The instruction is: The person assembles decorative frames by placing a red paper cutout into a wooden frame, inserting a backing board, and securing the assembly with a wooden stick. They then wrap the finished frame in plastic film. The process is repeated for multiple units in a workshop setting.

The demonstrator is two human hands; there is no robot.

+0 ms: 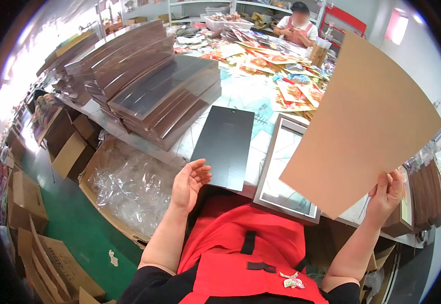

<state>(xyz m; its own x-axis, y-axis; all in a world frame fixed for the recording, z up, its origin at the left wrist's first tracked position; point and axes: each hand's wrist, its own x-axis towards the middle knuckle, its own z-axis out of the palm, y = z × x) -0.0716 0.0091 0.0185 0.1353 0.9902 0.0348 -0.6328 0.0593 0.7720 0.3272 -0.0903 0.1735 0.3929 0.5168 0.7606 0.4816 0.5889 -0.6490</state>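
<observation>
Clasping board (362, 126), right grip (389, 188) overhangs cluttered table (241, 91), left grip (189, 182) relaxed, shelves (264, 6) seemingly stocked.

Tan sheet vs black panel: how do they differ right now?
Color: the tan sheet is plain light brown; the black panel is dark.
Support: the tan sheet is held up in the right hand; the black panel lies on the table.
View: the tan sheet hides part of the grey frame; the black panel doesn't.
Shared: both look flat and thin.

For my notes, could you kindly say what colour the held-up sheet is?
The sheet is plain tan, clearest in the head view.
</observation>
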